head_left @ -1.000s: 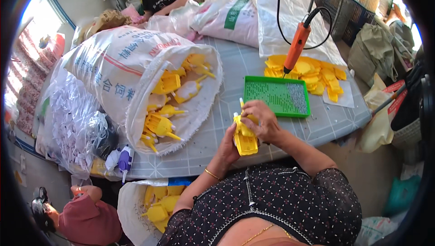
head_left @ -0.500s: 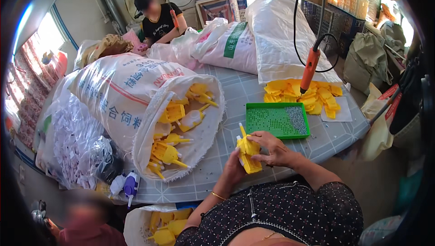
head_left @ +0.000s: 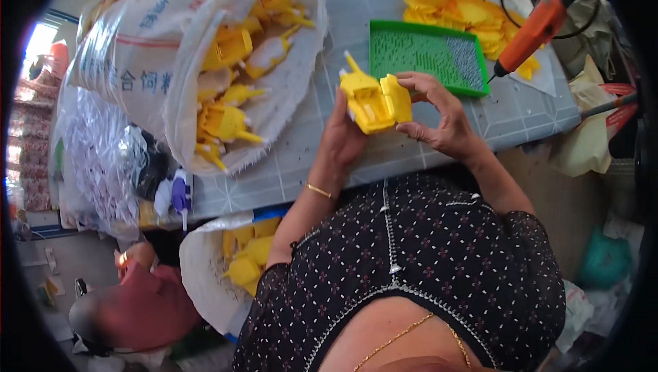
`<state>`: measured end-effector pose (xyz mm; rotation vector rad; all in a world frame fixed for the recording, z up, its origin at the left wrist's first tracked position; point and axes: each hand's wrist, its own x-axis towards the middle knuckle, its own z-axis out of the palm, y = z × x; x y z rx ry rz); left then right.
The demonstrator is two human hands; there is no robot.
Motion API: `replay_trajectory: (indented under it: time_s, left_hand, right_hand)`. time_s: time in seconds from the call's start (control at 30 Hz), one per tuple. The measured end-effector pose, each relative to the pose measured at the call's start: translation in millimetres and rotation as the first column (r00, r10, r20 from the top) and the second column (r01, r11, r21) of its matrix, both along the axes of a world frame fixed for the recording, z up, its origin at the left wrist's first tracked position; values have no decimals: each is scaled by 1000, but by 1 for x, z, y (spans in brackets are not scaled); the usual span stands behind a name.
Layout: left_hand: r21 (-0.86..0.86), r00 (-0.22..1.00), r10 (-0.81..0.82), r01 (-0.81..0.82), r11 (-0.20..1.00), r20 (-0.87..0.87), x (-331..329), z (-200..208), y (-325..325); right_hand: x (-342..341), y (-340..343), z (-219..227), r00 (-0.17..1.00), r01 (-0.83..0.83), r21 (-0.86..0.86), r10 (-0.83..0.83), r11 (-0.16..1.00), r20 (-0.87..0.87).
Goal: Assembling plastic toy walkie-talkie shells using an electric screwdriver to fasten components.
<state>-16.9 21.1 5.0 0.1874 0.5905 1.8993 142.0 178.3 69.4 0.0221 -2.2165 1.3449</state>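
Left hand [head_left: 345, 133] curled round yellow casing [head_left: 362, 95], right hand [head_left: 442, 117] — half-open — gripping yellow cover [head_left: 397, 103]

Upper centre, a strip of desk [head_left: 346, 12] leaves passage between the white sack [head_left: 133, 46] and green tray [head_left: 373, 48]. The yellow casing [head_left: 373, 103] obstructs the tray's lower-left corner; an orange screwdriver [head_left: 531, 33] slants beside its right end.
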Motion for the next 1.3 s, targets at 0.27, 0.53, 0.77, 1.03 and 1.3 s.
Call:
replay_trajectory:
  time_s: [0.27,0.53,0.77,1.03,1.3]
  left_hand:
    - [-28,998,-6,4,1000,-55,9,-1,-7]
    - [-29,998,-19,17,999,-56,10,-3,-9]
    - [-91,992,-15,3,996,-123,13,1,-7]
    - [-35,996,-46,43,998,-80,8,-5,-7]
    - [-24,986,117,-120,992,-121,13,5,-2]
  right_hand:
    - [-2,-12,-7,1000,-18,318,10,948,26]
    - [-7,-6,-9,997,-68,446,77,892,-2]
    - [-8,0,-19,989,-124,446,145,886,-13]
    - [-11,-2,-20,992,-52,558,109,828,-69]
    - [-21,-18,-15,991,78,501,-123,862,58]
